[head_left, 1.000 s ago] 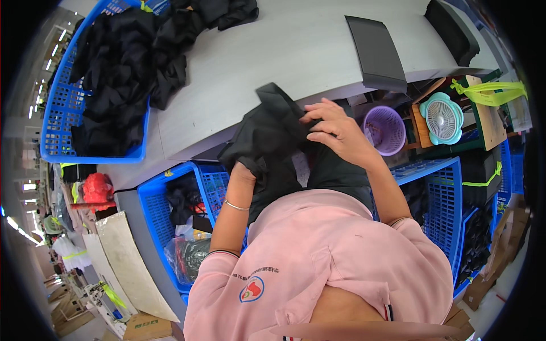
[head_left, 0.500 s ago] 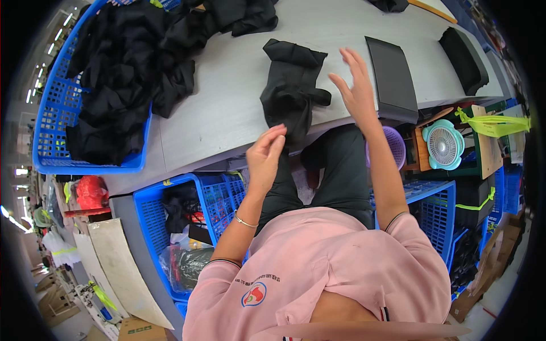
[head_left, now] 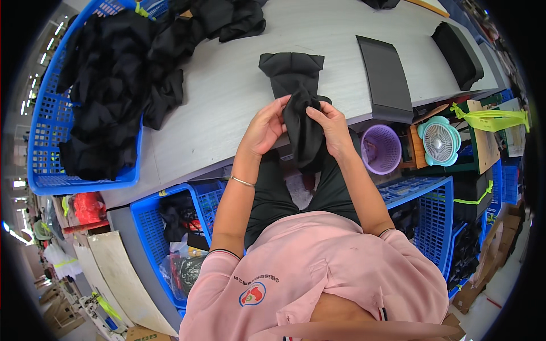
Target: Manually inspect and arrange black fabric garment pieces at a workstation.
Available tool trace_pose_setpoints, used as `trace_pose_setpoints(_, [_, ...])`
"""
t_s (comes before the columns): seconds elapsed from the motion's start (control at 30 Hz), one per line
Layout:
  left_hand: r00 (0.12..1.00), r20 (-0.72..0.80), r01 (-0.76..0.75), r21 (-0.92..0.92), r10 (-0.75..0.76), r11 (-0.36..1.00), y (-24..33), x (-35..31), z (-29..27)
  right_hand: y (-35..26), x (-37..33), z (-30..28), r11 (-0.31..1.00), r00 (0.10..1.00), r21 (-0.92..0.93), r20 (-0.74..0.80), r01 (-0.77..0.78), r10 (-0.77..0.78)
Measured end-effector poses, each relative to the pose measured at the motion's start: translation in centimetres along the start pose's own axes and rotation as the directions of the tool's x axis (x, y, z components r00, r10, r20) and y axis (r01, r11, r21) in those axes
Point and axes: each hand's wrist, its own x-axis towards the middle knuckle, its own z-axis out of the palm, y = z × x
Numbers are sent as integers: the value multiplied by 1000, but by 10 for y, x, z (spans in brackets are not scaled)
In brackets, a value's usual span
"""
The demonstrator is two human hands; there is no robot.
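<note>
A black garment [head_left: 296, 85] lies on the grey table [head_left: 227, 91], its near end hanging over the front edge. My left hand [head_left: 264, 128] and my right hand [head_left: 331, 126] both pinch that near end from either side, right at the table's edge. The far end of the garment is folded flat on the tabletop.
A blue basket [head_left: 51, 125] heaped with black clothes [head_left: 108, 79] fills the table's left. A flat black packet [head_left: 387, 77] and a folded black item [head_left: 458, 48] lie at the right. Blue crates [head_left: 153, 227], a purple basket [head_left: 380, 149] and a small teal fan [head_left: 439, 141] stand below.
The garment went from my lap up onto the table. My right hand came back from smoothing its far part, and both hands now grip the near end at the edge.
</note>
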Motion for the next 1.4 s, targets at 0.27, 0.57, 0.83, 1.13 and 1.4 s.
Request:
trace_pose_setpoints(0.27, [974,227,44,-222,8,974,-11,-6,6,-5,11,-12,979,998,-192,-25,-69,65])
trace_pose_setpoints(0.57, [998,-55,15,80,-10,997,2,1,0,-32,16,-21,938,931,76,172,-337,321])
trace_pose_setpoints(0.83, [735,-264,-383,598,625,704,-7,9,-2,-15,17,-8,679,948,-696,9,234,-317])
trace_pose_setpoints(1.13, [551,-157,-301,879,819,370,-21,2,39,-13,8,3,-443,463,-809,585,385,-666])
trace_pose_setpoints(1.4, [540,17,-253,957,841,144,8,-1,34,-47,30,-30,-371,451,-878,475,302,-756])
